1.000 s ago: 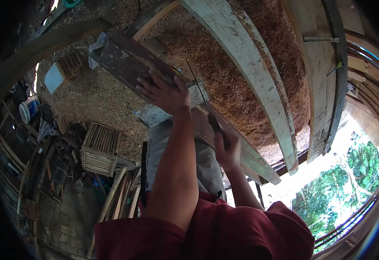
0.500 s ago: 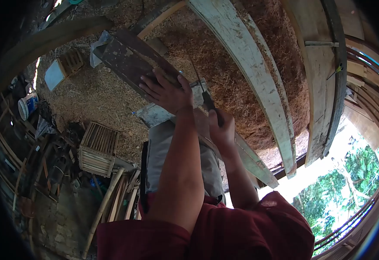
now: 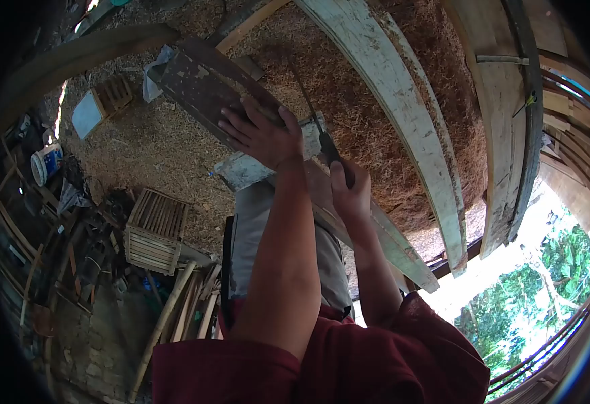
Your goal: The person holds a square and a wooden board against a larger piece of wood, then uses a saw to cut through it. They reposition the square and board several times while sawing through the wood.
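My left hand [image 3: 266, 138] lies flat with spread fingers on a dark, worn board [image 3: 204, 87] with chipped paint. Under the board, a pale weathered plank [image 3: 244, 170] runs crosswise in front of my knees. My right hand [image 3: 352, 192] is wrapped round the dark handle of a long thin-bladed tool [image 3: 328, 146]. Its blade is seen nearly edge-on and points away from me, just right of the board; its exact kind I cannot tell.
Long curved pale planks [image 3: 402, 114] stretch along the right over brown shavings [image 3: 369, 128]. A slatted wooden crate [image 3: 153, 232] stands at left, near a bamboo pole [image 3: 160, 330]. Farther left are a white-and-blue bucket [image 3: 45, 163] and a small slatted box [image 3: 109, 97].
My right hand and the long-bladed tool have shifted slightly forward, away from me. My left hand stays on the dark board. The whole view has shifted a little.
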Tool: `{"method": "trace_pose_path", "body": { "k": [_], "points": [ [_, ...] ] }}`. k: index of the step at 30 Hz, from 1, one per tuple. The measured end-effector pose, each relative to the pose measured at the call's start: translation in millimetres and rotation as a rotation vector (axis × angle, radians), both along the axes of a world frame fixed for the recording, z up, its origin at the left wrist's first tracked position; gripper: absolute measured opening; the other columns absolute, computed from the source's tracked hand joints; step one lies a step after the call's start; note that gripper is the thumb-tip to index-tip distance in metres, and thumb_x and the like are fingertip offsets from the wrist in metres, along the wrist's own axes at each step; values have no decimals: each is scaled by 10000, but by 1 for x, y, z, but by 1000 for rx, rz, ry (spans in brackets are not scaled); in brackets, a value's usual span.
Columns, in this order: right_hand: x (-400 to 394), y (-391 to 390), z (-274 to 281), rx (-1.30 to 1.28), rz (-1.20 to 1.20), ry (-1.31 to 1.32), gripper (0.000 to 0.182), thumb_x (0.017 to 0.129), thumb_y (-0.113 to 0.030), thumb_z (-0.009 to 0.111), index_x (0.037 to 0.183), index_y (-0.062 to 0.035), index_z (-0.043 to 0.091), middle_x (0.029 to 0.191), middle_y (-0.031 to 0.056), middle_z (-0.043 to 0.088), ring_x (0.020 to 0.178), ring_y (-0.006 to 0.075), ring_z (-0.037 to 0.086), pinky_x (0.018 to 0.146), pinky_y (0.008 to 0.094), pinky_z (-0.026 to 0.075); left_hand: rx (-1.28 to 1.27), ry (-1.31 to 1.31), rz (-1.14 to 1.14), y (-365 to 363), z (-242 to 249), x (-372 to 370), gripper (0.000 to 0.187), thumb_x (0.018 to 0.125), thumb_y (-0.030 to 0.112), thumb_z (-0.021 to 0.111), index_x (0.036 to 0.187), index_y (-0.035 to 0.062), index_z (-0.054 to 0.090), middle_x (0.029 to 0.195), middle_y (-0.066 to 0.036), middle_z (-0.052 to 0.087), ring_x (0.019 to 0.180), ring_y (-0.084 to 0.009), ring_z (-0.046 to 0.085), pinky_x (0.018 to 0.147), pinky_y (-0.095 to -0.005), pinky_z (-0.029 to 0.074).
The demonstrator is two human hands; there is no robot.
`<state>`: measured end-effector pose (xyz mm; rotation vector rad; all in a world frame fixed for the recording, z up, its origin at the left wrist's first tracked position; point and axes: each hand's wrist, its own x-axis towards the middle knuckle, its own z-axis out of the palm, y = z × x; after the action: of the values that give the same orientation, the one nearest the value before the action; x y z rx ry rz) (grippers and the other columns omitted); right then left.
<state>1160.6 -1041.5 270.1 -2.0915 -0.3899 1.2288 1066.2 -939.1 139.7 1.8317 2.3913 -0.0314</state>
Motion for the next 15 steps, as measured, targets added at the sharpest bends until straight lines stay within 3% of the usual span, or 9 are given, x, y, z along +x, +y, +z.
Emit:
{"method": "trace_pose_path", "body": {
  "k": [1, 4, 7, 11, 15],
  "points": [
    [3, -1, -1, -19, -21, 53, 224, 1007, -162, 623, 898, 31, 651, 671, 114, 563, 660, 86, 502, 582, 342, 416, 10, -6, 1, 3, -3, 1, 807, 1014, 578, 513, 1668, 145, 322, 1737, -270, 186, 1620, -502, 149, 1265, -690, 219],
    [2, -54, 31, 32, 53, -73, 268, 1029, -213, 666, 894, 18, 683, 685, -8, 559, 641, 63, 489, 551, 303, 375, -10, 0, 1, 0, -3, 2, 818, 994, 555, 533, 1669, 153, 307, 1737, -269, 183, 1619, -509, 146, 1264, -687, 224],
    [5, -69, 55, -111, 146, -34, 260, 997, -176, 638, 813, 7, 620, 661, 115, 540, 638, 104, 500, 565, 346, 394, -7, -5, 19, 0, -5, 1, 833, 981, 542, 544, 1673, 154, 291, 1740, -261, 178, 1622, -503, 140, 1268, -680, 223],
    [5, -24, -9, -38, 92, -56, 274, 1005, -201, 634, 884, 40, 684, 662, 120, 571, 631, 121, 527, 580, 333, 421, -10, -5, 32, 1, -1, 4, 848, 979, 546, 542, 1678, 152, 272, 1747, -243, 171, 1631, -484, 125, 1279, -669, 213],
    [4, -26, -6, -17, 36, -48, 280, 1006, -215, 646, 937, 50, 704, 664, 116, 582, 629, 134, 530, 586, 329, 431, -9, -17, 37, 1, -1, 3, 855, 982, 549, 539, 1683, 151, 254, 1747, -240, 166, 1632, -479, 120, 1283, -665, 209]
  ]
}}
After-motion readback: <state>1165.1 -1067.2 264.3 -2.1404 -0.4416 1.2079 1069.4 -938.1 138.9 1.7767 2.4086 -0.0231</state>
